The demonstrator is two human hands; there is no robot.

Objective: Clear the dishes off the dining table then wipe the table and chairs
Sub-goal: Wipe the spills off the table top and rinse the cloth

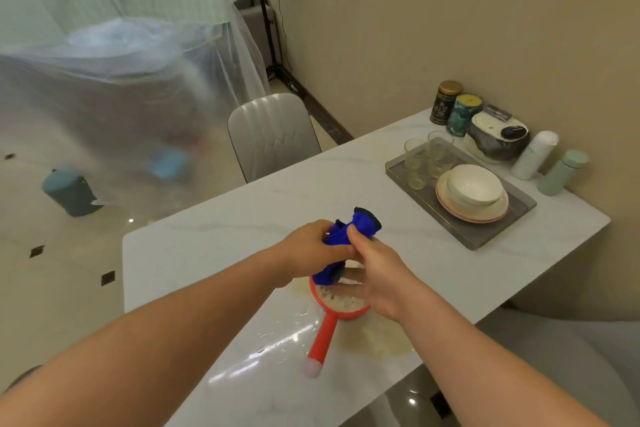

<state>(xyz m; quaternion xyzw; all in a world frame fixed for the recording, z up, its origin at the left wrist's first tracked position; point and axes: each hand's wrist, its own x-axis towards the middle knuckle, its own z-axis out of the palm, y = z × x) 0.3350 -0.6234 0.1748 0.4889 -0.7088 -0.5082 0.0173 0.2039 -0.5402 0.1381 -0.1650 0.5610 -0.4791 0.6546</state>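
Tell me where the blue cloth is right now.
In the head view the blue cloth is near the middle, gripped by both hands, left and right, above the red ladle on the table.

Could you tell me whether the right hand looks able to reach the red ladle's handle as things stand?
Probably yes: the handle lies bare below the right hand, but that hand grips the blue cloth.

White marble surface observed. Red ladle with murky liquid laid near front edge, wet spill spread beside it. Grey tray placed far right; two tins, two bottles stood beyond it by wall.
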